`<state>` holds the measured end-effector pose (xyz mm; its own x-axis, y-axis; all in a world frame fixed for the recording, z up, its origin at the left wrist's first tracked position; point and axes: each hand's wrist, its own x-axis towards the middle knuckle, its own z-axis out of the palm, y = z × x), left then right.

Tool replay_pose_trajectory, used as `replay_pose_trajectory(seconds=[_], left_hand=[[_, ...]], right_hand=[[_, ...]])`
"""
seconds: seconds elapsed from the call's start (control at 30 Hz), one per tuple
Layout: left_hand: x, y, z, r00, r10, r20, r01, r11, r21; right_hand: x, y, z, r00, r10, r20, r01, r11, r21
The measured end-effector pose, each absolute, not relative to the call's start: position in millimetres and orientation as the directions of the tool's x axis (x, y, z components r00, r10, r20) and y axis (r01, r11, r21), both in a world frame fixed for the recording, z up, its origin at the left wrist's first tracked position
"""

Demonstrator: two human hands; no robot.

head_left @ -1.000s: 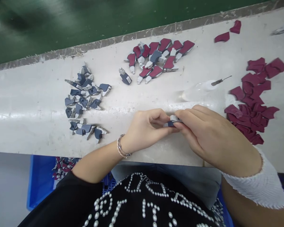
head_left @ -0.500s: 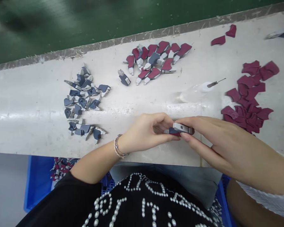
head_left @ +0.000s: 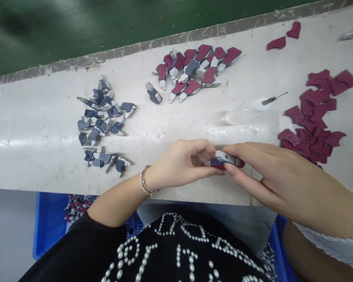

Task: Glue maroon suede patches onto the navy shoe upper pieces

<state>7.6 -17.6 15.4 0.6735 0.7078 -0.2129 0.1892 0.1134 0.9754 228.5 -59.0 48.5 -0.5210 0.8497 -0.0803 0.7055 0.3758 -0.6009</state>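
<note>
Between my two hands, over the table's near side, is a small plastic part (head_left: 225,158) in light grey, dark blue and maroon. My left hand (head_left: 185,162) pinches its left end between thumb and fingers. From the other side my right hand (head_left: 261,172) has thumb and fingertips closed on its right end. The fingers hide part of it. Beyond my hands lies a group of joined parts with maroon covers (head_left: 191,88), and a lone blue-and-grey part (head_left: 153,94) sits just left of that group.
Blue-and-grey parts (head_left: 106,158) lie in a loose heap on the left. Maroon pieces (head_left: 312,145) are piled on the right, two more behind. A clear bottle with a needle tip (head_left: 260,104) lies beyond my right hand. Blue bins (head_left: 48,223) stand below the table (head_left: 23,168).
The view has shifted slightly, so the things on the right of the table appear a little farther right. Both hands keep their hold on the plastic part, nearly unmoved.
</note>
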Motion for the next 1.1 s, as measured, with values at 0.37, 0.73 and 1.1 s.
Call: replay_pose_trajectory(seconds=[0.37,0.73,1.1], left_hand=[[7,-17,16,0.690,0.693,-0.206,0.173,0.119,0.978],[8,-20,16,0.640,0.737,-0.217,0.217,0.098,0.971],[8,-18,17,0.648,0.677,-0.350,0.105,0.375,0.921]], right_hand=[[228,-61,46,-0.509,0.856,-0.095,0.698,0.345,-0.627],[213,-62,48,-0.440,0.897,-0.046,0.749,0.338,-0.570],[227,-58,41,-0.542,0.838,0.060,0.623,0.450,-0.640]])
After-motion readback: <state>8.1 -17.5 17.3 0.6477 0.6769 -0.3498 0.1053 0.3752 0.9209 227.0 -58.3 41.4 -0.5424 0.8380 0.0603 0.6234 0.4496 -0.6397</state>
